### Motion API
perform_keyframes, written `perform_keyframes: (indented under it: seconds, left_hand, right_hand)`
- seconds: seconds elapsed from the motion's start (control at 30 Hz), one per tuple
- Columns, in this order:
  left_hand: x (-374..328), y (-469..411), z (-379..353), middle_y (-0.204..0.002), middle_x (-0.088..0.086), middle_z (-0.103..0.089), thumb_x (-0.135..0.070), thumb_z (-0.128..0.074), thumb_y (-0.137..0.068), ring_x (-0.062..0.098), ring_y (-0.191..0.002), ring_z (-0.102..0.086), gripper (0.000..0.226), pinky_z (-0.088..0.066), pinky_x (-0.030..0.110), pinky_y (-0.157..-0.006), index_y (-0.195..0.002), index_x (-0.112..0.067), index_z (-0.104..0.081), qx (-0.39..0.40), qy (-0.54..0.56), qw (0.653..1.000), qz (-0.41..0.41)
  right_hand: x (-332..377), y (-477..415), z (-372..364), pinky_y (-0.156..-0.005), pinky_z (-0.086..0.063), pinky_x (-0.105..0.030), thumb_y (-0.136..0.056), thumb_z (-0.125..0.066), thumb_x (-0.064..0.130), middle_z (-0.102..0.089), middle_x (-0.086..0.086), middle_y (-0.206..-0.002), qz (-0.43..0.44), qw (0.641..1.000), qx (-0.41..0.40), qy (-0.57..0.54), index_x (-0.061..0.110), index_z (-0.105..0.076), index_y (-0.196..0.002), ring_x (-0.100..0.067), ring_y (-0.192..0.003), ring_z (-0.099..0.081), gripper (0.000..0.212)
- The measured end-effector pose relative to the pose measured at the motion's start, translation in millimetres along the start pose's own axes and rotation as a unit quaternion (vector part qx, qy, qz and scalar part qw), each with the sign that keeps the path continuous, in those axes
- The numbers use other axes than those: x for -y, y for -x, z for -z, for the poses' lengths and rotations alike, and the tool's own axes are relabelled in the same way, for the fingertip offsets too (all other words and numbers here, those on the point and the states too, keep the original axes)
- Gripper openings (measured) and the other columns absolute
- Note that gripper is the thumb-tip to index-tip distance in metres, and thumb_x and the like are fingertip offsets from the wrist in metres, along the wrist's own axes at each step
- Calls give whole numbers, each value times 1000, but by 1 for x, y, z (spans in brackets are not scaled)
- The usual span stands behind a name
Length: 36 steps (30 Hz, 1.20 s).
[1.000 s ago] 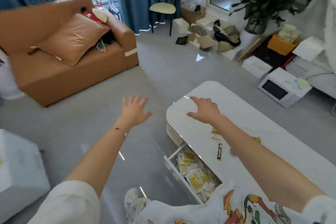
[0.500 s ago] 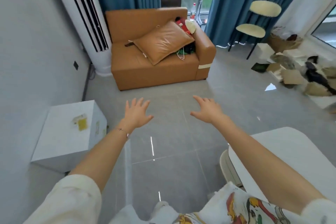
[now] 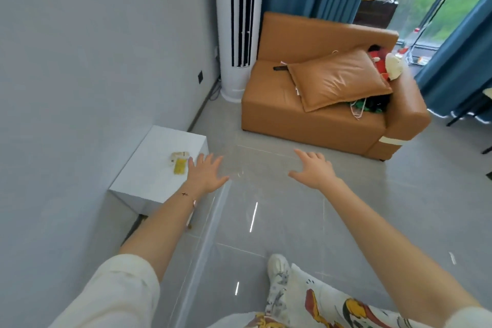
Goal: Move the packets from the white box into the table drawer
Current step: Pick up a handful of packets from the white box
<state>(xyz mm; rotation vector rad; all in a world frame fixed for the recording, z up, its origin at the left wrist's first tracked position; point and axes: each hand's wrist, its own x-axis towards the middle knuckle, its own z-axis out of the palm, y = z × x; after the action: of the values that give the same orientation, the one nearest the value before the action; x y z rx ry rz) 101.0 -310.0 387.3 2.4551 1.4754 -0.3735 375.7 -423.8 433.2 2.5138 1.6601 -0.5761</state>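
Reaching out with fingers spread, the left grip holds nothing and hovers at the near right corner of the white box. Its fingertips are just beside the yellow packet; I cannot tell whether the palm touches the box. The right grip is also splayed and empty, over the floor to the right of the box and well apart from it.

The likely slip is a sweep instead of a pinch. Both packets lie flat on a smooth top, so flat fingers arriving from the right could push them toward the wall side of the box and off its edge. A hurried pinch might also lift only one. The drawer is nowhere in view, so the carry means turning away from the box, and a loose hold could drop a packet on the way.

The yellow packet is small, thin and lies flat on the right half of the box top. A pale packet touches its far end.

Beyond the box to the right stands a tan sofa.
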Motion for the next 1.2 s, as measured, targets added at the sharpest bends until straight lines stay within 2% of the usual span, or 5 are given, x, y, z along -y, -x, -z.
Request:
perform_keyframes:
  seconds: [0.27,0.53,0.8,0.97,1.2]
  left_hand:
    - [18,-69,-8,-161,4,-8,-59,-33,-95,30,-147,-5,69,-5,51,-116,-152,-28,-12,6,93,987,133]
    - [31,-93,-28,-160,3,-11,-60,-33,-95,30,-145,-10,68,-10,49,-116,-152,-28,-15,32,166,941,293]
    - [69,-116,-25,-160,4,-12,-59,-34,-95,31,-145,-11,68,-14,51,-116,-152,-27,-15,22,212,902,374]
    - [126,-149,-29,-159,4,-16,-46,-42,-95,31,-145,-12,57,-15,49,-115,-147,-28,-27,-6,286,855,433]
    - [177,-179,-53,-159,7,-18,-51,-43,-94,32,-144,-15,63,-17,46,-117,-149,-26,-26,30,346,809,473]
  right_hand:
    - [10,-136,30,-108,-30,-44,-89,-53,54,-35,-6,-150,103,993,37,40,31,-15,-153,-30,-139,-26,77]
    - [48,-238,64,-107,-29,-45,-89,-53,51,-36,-5,-149,222,969,67,85,30,-16,-153,-30,-139,-27,77]
    - [128,-321,73,-110,-27,-46,-89,-53,48,-35,-8,-150,290,943,117,113,29,-17,-152,-30,-141,-25,75]
    - [192,-376,61,-110,-28,-44,-88,-54,46,-33,-6,-152,331,928,117,126,29,-19,-152,-29,-141,-25,75]
    - [244,-439,45,-109,-30,-43,-88,-54,51,-32,-5,-153,356,902,158,188,27,-20,-151,-28,-141,-25,76]
